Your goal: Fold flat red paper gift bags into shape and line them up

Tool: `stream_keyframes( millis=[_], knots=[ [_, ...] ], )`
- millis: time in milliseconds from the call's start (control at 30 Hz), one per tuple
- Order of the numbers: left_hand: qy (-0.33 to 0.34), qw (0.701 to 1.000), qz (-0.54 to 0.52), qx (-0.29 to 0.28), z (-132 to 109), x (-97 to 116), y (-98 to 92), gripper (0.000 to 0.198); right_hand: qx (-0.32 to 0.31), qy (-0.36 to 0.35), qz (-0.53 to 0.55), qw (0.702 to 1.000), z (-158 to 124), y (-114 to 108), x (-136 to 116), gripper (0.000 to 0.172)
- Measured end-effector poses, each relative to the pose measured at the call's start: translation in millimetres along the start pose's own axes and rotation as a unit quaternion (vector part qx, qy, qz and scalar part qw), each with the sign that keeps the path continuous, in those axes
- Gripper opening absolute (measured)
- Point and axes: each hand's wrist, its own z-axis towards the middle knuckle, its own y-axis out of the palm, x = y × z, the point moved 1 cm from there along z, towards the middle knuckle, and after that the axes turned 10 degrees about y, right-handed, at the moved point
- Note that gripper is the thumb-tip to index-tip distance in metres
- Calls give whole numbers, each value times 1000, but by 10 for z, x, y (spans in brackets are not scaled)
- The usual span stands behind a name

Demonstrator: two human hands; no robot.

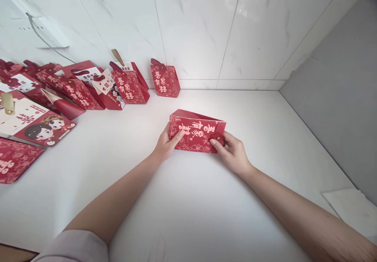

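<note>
while left hand (166, 143) and right hand (235, 152) grip its ends | red box (196, 133): between them

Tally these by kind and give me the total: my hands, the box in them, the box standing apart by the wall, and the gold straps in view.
Left hand and right hand: 2
Held box: 1
Lone box: 1
Gold straps: 2
Total: 6

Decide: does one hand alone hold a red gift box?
No, the left hand and right hand grip opposite ends of the red gift box.
</note>
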Motion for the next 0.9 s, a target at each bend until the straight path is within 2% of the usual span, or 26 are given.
stream_keyframes(
  millis=[200,400,533,667,900],
  knots=[
    [-13,999,11,33,8,-6,-9,48,-17,12,11,1000,8,4,9,27],
    [-29,998,23,56,15,-3,-14,49,-5,13,4,1000,9,-7,23,35],
    [-31,997,13,68,16,-16,-18,49,3,27,53,998,2,-19,19,39],
    [-29,997,-1,68,21,-23,-17,51,23,39,95,994,-9,-31,47,35],
    [-25,998,12,54,14,-37,-27,49,58,16,103,993,-24,-50,45,33]
  ],
)
